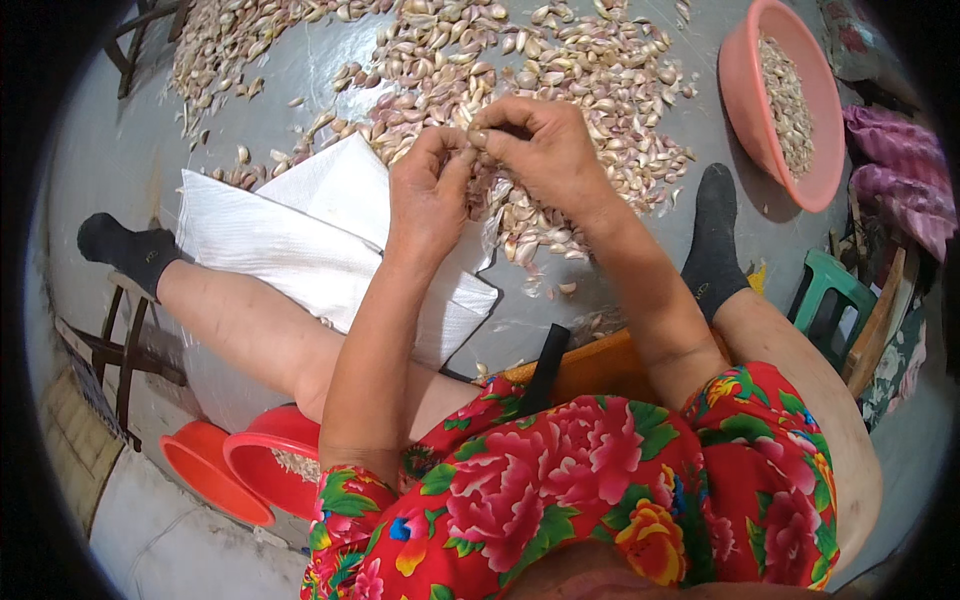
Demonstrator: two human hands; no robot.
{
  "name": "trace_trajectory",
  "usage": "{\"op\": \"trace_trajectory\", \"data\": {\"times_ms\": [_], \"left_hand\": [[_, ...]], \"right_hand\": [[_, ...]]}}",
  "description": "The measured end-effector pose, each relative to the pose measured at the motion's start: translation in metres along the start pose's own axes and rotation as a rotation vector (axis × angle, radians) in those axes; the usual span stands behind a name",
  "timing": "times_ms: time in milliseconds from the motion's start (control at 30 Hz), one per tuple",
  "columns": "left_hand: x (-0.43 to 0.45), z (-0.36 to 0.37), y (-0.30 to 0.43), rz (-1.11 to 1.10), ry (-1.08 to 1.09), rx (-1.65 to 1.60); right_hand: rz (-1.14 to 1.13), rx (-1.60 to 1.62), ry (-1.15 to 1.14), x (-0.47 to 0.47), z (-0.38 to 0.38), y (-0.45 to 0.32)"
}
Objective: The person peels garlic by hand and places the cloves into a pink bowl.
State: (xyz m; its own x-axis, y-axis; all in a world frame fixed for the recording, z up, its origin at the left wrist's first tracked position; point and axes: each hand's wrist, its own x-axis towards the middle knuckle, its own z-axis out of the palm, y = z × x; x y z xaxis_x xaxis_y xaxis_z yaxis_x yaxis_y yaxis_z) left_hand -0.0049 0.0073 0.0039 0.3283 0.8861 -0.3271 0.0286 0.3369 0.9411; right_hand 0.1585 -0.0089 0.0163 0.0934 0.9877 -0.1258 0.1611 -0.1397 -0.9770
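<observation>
Over a heap of unpeeled garlic cloves point(630, 105) on the grey floor point(127, 161), my two hands meet at the fingertips. My left hand point(429, 196) pinches a small piece of garlic, mostly hidden by the fingers. The thumb and forefinger of my right hand point(547, 154) close on the same piece from the other side. Loose cloves lie directly beneath both hands. A folded white woven sack point(277, 240) spreads to the left of my left hand, over part of the floor and against my left leg.
A pink plastic basin point(739, 82) holding cloves stands at the upper right. Two red basins point(210, 469) sit at the lower left, one with pale contents. Beside my right leg is a green plastic stool point(817, 281). Wooden furniture legs point(124, 360) show at left.
</observation>
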Motion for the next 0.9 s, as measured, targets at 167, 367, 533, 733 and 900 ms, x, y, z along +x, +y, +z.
{"op": "trace_trajectory", "data": {"times_ms": [167, 367, 533, 733, 900], "left_hand": [[0.003, 0.002, -0.005, 0.091, 0.028, -0.01], [-0.004, 0.005, -0.006, 0.108, 0.104, 0.004], [-0.004, 0.004, -0.015, 0.136, 0.111, -0.029], [-0.002, 0.005, -0.02, 0.116, 0.096, -0.046], [-0.002, -0.005, -0.011, 0.038, 0.029, -0.074]], "right_hand": [[0.134, 0.317, 0.123, -0.005, 0.01, 0.014], [0.329, 0.754, 0.201, -0.016, 0.03, 0.009], [0.304, 0.775, 0.303, -0.023, 0.04, 0.01], [0.229, 0.658, 0.338, -0.033, 0.042, 0.016], [0.167, 0.431, 0.227, -0.03, 0.031, 0.012]]}}
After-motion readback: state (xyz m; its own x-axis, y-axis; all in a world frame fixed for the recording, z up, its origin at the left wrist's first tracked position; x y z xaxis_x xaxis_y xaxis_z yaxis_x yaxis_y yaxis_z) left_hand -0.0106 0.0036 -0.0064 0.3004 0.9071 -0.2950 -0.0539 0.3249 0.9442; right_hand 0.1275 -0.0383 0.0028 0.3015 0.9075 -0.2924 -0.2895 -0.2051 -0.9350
